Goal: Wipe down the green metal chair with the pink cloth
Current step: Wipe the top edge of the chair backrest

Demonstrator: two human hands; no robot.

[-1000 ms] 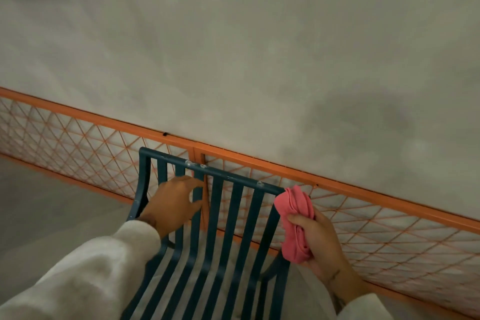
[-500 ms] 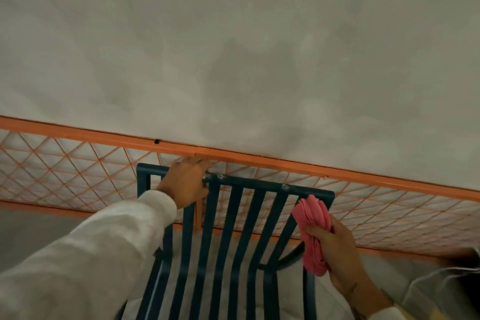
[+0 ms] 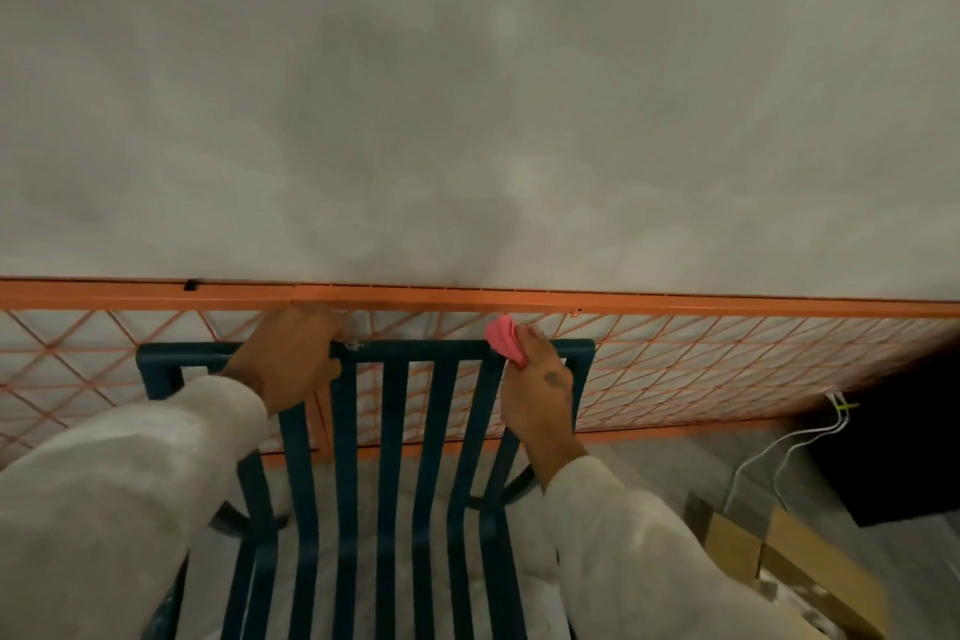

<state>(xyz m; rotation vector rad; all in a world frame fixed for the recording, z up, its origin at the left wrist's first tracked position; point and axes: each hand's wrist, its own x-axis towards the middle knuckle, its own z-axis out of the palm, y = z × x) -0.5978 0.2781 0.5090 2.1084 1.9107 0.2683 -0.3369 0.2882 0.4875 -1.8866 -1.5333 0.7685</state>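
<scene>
Change: right hand (image 3: pixel 540 390) has come up from the side of the back to the top rail — cloth (image 3: pixel 503 337) now pressed there.
Left hand (image 3: pixel 291 364): fingers curled over the top rail, gripping it.
Right hand: closed round the bunched cloth.
Chair (image 3: pixel 395 431): dark green slats, back facing the orange mesh fence (image 3: pixel 675 359).
Right of chair: cardboard box (image 3: pixel 769 551), white cables (image 3: pixel 779 452).
</scene>
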